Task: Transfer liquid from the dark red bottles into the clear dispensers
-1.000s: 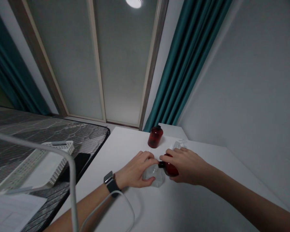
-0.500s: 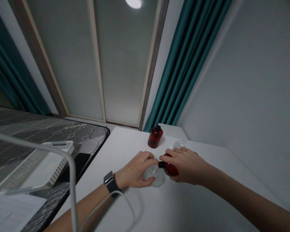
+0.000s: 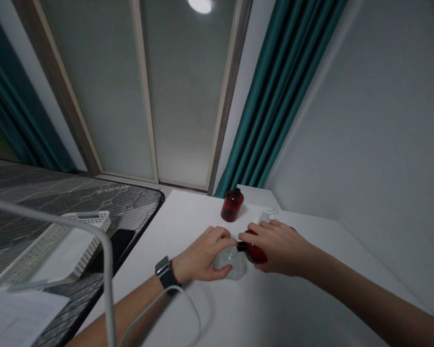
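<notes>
Bottle: clamped in right hand, tipped toward clear container.
Left hand: curled around clear container.
Pour: seemed underway, likely needing steady tilt.

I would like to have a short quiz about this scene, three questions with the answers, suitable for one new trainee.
1. True or false: the tilted red bottle is in the right hand, with its black end toward the left hand.

2. Multiple choice: the left hand is curled around
A) the white basket
B) the clear container
C) the teal curtain

3. Fill in: farther back, a second red bottle stands on the ____ (colour) table.

Key: 1. True. 2. B. 3. White.
</notes>
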`<state>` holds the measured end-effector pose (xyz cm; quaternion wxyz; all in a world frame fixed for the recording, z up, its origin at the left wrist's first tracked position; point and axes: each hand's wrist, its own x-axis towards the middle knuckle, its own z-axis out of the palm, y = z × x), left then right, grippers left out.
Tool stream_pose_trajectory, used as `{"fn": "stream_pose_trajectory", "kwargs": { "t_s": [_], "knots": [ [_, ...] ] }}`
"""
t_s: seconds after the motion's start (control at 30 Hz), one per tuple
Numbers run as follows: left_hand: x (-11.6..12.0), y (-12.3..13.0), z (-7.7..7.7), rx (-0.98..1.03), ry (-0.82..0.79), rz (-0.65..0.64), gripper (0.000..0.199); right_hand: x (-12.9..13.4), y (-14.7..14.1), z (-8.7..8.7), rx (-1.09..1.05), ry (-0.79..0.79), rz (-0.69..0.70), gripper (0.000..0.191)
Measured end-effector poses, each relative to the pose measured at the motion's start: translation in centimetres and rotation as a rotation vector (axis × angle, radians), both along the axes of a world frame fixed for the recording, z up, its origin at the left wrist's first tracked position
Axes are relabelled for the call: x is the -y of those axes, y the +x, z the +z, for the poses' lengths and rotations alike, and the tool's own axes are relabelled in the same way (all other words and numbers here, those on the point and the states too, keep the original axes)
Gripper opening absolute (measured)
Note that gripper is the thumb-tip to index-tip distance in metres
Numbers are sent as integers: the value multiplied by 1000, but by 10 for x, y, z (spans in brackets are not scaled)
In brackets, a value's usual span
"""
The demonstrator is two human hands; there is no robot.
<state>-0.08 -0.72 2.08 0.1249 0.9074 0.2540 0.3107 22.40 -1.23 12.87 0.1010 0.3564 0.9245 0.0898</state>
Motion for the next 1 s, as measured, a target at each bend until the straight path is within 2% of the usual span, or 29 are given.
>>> {"fn": "stream_pose_trajectory", "kwargs": {
  "t_s": [1.0],
  "knots": [
    [0,0,0,3,20,-1,49,-2,1,-1,17,35,20,40]
  ]
}}
